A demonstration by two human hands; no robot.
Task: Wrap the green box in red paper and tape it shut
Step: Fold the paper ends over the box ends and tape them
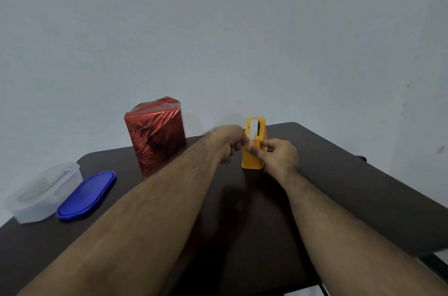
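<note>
One wrapped box (155, 135), one tape dispenser (254, 150), one tub (42, 192), one lid (86, 195)

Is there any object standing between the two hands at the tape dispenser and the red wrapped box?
Nothing visible does. The left hand and right hand pinch the tape at the yellow tape dispenser. The red wrapped box stands upright just left of them, with only bare table between.

The wrapped box (155, 135) is shiny crinkled red foil with dark creases. The tape dispenser (254, 147) is yellow-orange with a white tape roll (254, 128). A deep blue lid (86, 195) and a clear frosted container (43, 191) lie on the dark brown table (339, 174).
</note>
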